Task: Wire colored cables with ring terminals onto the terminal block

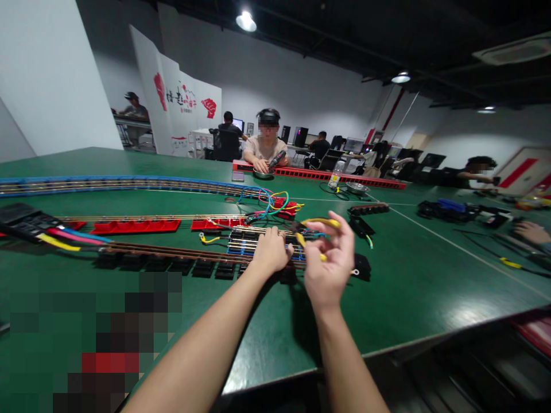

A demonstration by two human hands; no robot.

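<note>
My right hand (329,264) is closed around yellow-handled pliers (321,221), their dark jaws pointing left toward my left hand. My left hand (271,252) lies on a blue slotted piece (241,246), its fingers curled down; whatever is under the fingertips is hidden. From there a long strip of brown metal bars (172,253) runs left across black brackets (156,264). It meets a black connector (28,221) with yellow, red and blue wires. A yellow wire with a ring terminal (209,239) lies just left of the blue piece.
Red holders (138,226) and a long blue rail (129,184) lie behind, with looped coloured wires (271,201). A short brown strip (369,209) is to the right. Across the green table (408,275), a person (264,146) holds a tool over a bowl. Another person's hand (531,230) is far right.
</note>
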